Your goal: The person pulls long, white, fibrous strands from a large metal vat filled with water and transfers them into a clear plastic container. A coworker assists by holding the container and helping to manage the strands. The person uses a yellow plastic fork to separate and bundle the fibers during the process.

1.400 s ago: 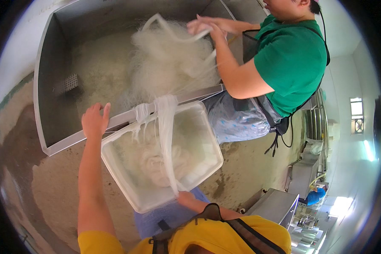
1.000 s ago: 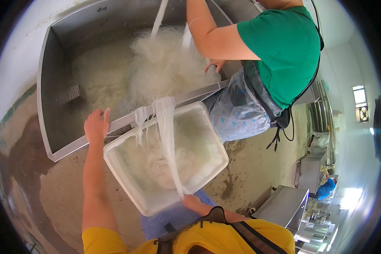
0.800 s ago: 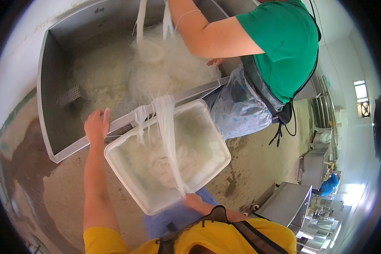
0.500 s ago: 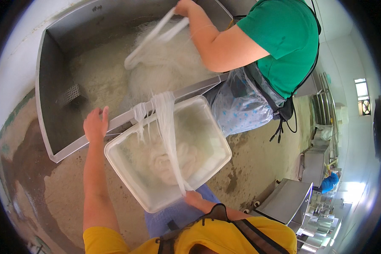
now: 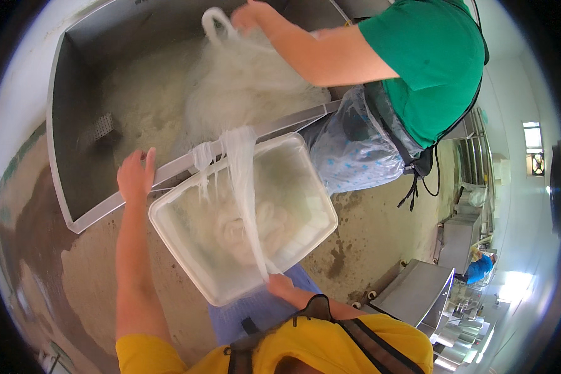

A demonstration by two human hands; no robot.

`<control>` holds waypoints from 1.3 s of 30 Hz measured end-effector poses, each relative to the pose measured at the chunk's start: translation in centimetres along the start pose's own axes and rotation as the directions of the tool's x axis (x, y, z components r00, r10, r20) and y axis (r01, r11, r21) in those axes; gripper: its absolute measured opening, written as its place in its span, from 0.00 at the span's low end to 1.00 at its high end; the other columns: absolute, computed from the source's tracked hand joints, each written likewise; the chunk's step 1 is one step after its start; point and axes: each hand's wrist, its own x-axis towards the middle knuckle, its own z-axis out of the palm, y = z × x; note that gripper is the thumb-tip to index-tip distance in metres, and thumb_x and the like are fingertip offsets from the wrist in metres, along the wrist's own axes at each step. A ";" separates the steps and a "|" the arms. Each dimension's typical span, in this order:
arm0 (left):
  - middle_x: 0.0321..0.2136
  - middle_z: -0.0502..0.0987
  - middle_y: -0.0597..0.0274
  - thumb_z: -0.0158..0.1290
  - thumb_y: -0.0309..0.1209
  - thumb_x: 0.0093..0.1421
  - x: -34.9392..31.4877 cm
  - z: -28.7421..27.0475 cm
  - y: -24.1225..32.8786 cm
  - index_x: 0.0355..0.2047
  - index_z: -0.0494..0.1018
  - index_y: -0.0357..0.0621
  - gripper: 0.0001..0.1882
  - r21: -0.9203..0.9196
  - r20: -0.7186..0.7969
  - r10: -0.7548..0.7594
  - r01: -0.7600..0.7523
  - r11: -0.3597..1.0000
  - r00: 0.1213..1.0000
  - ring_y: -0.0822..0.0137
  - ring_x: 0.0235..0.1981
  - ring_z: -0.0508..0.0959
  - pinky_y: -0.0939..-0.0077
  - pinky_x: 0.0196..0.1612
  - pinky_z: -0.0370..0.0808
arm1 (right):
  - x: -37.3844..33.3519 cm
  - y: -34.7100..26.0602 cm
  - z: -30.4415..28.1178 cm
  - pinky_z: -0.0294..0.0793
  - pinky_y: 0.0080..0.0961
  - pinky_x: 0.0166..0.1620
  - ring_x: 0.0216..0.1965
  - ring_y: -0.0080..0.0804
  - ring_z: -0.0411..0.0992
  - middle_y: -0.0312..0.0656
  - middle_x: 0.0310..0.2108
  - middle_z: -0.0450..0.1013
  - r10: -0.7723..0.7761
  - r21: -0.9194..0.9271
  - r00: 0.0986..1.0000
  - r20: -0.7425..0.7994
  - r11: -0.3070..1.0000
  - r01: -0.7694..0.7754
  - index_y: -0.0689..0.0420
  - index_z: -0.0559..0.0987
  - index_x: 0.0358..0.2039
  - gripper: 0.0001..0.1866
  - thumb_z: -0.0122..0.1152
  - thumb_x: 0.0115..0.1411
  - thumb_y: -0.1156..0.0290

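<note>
A long, flat hank of fine white strands [image 5: 246, 187] hangs over the metal rim and runs diagonally across a white rectangular plastic tub [image 5: 227, 290] to its near edge. There the right hand [image 5: 280, 285] is closed around the hank's lower end. More white strands lie heaped in the tub beneath it, and a shorter white clump [image 5: 202, 156] hangs over the rim just left of the hank. The left hand [image 5: 136, 177] rests on the rim of the large grey metal basin [image 5: 75, 93], thumb spread from the fingers, well apart from the hank. Inside the basin sits a loose mound of pale strands [image 5: 237, 90], with a small perforated metal piece [image 5: 104, 126] farther left. To the right, a co-worker in a green short-sleeved shirt [image 5: 436, 68] and a clear apron with blue marks [image 5: 355, 153] reaches over the mound, one hand [image 5: 246, 15] beside a raised white loop [image 5: 213, 20].
</note>
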 end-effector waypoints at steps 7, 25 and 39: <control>0.31 0.73 0.56 0.40 0.47 0.55 0.3 -0.4 0.7 0.29 0.70 0.42 0.20 -0.005 0.015 -0.029 0.029 1.000 0.999 0.56 0.35 0.71 0.65 0.38 0.65 | -0.2 1.7 0.2 0.66 0.43 0.35 0.33 0.49 0.69 0.50 0.29 0.71 -0.072 0.001 0.997 -0.026 0.997 0.072 0.54 0.72 0.33 0.14 0.42 0.53 0.60; 0.21 0.70 0.64 0.52 0.41 0.52 -7.0 10.5 17.8 0.35 0.66 0.40 0.18 -0.679 0.728 0.050 0.729 -0.087 0.684 0.72 0.21 0.70 0.77 0.30 0.69 | -4.2 7.4 -0.7 0.69 0.37 0.27 0.25 0.43 0.71 0.44 0.21 0.71 -0.455 -0.359 0.888 0.064 0.820 0.446 0.56 0.74 0.23 0.07 0.47 0.46 0.73; 0.17 0.62 0.72 0.49 0.42 0.54 -24.9 3.6 20.7 0.30 0.66 0.44 0.14 -0.444 0.875 0.245 0.894 0.065 0.417 0.77 0.19 0.65 0.79 0.25 0.67 | 8.9 14.7 -10.0 0.63 0.33 0.48 0.45 0.41 0.64 0.51 0.43 0.64 -0.245 0.235 0.841 -0.482 0.889 0.394 0.60 0.62 0.48 0.25 0.50 0.53 0.59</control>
